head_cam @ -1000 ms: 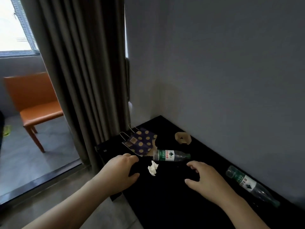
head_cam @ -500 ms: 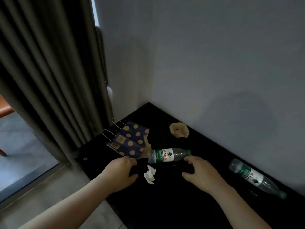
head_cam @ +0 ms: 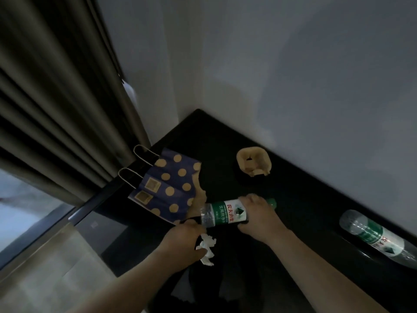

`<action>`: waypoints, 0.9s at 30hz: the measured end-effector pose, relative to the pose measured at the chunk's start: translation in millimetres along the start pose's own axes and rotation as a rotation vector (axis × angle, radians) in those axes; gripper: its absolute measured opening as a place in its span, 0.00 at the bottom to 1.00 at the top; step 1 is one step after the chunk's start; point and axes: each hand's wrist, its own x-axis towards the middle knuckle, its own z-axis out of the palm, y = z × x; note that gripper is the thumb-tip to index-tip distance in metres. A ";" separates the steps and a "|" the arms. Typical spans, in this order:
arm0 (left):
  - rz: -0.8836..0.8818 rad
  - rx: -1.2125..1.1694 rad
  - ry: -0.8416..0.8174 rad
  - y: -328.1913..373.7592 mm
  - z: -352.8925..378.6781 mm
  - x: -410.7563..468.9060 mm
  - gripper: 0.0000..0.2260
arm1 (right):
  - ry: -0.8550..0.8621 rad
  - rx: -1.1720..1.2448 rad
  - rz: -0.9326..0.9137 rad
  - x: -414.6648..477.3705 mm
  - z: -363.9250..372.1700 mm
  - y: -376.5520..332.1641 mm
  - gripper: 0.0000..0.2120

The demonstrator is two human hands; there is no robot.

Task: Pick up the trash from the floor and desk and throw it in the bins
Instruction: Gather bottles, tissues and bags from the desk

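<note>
Right hand (head_cam: pixel 259 214) fingers wrapped round bottle (head_cam: pixel 222 213) on surface (head_cam: pixel 300 199); left hand (head_cam: pixel 184 241) fingers pinching tissue (head_cam: pixel 208 245); second bottle (head_cam: pixel 379 238) well apart.

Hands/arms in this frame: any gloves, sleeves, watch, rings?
Left hand and right hand are bare: no gloves. Left forearm and right forearm are uncovered to the frame edge, no sleeve in view. No watch, bracelet or ring shows, though dim light could hide a thin one.

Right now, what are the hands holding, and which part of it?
The right hand grips the lying water bottle near its green-capped end. The left hand pinches the crumpled tissue by its left edge.
</note>
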 end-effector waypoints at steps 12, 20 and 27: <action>0.152 0.090 -0.164 -8.2 10.8 30.8 0.26 | -0.065 0.131 0.314 -6.4 17.9 8.8 0.32; 0.120 0.185 -0.259 -1.5 7.8 54.2 0.19 | 0.045 0.366 0.499 -30.9 10.6 -0.5 0.31; 0.066 -0.019 0.053 -46.1 -47.0 55.9 0.16 | 0.148 0.476 0.449 -20.3 -4.6 -30.4 0.26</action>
